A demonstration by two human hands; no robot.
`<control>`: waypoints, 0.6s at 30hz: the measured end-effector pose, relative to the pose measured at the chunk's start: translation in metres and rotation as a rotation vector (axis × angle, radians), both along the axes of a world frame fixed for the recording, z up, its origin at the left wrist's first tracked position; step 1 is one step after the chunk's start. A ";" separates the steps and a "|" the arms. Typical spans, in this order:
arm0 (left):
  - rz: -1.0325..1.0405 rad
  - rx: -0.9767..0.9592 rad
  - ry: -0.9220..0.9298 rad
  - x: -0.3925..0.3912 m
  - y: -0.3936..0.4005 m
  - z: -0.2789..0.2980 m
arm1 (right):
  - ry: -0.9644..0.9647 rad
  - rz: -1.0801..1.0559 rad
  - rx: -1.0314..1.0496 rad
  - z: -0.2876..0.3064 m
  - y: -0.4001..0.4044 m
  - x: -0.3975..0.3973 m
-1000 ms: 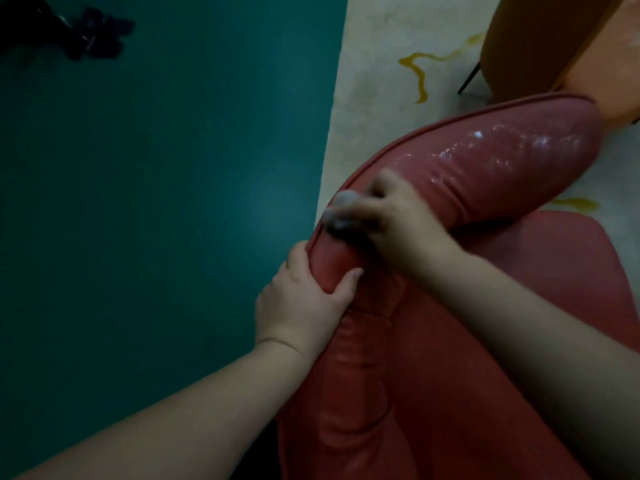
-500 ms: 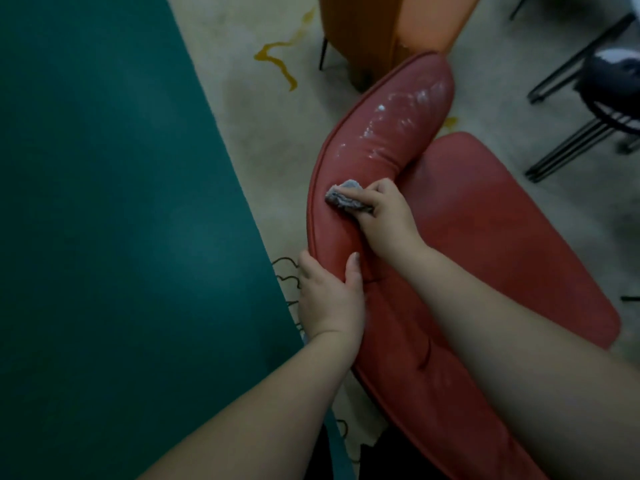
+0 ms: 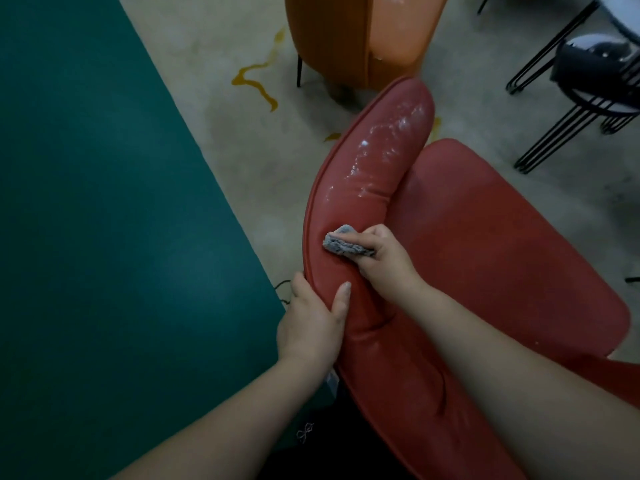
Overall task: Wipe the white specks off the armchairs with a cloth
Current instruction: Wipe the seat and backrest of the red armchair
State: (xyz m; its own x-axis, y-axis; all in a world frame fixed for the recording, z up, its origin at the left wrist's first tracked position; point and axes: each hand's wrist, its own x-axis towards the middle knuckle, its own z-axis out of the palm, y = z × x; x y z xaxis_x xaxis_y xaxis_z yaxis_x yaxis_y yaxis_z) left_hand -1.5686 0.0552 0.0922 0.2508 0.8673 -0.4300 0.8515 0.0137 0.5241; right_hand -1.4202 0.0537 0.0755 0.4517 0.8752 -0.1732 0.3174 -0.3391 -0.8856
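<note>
A red armchair point(image 3: 485, 244) fills the middle and right of the view, its padded backrest curving away from me. White specks point(image 3: 384, 140) cover the far half of the backrest top. My right hand point(image 3: 388, 258) grips a small grey cloth point(image 3: 343, 242) and presses it on the backrest, below the specks. My left hand point(image 3: 315, 323) grips the backrest's outer edge, thumb on the inner face and fingers behind it. An orange armchair point(image 3: 356, 39) stands beyond, with white smears on its seat.
A dark green wall or panel point(image 3: 104, 220) runs along the left. The pale carpet point(image 3: 242, 126) has yellow squiggles. Black wire-legged furniture point(image 3: 571, 98) stands at the top right, close to the red seat's far corner.
The view has pulled back and tilted up, showing more floor and the orange chair. My right hand with the cloth stays on the backrest near my left hand, which keeps its grip.
</note>
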 end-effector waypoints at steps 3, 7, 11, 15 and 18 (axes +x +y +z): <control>-0.110 -0.029 0.036 -0.002 0.017 0.000 | 0.169 -0.016 -0.025 0.005 0.003 0.004; -0.226 -0.035 0.008 -0.008 0.044 0.004 | 0.231 -0.133 0.065 0.010 0.003 -0.002; -0.365 -0.028 -0.091 -0.005 0.092 0.004 | 0.115 -0.456 0.085 0.010 0.039 0.009; -0.553 -0.117 -0.115 0.004 0.138 0.001 | -0.036 -0.472 0.031 0.008 0.049 0.003; -0.622 -0.185 -0.149 0.007 0.164 0.001 | -0.185 -0.323 0.022 0.011 0.049 -0.011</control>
State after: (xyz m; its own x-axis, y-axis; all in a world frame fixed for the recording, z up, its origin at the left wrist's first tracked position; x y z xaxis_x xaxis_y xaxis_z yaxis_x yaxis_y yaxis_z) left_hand -1.5618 0.2193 0.0931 0.7486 0.4572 -0.4802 0.6488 -0.3555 0.6728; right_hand -1.4311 0.1031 0.0862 0.7268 0.6854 -0.0455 0.3525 -0.4290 -0.8317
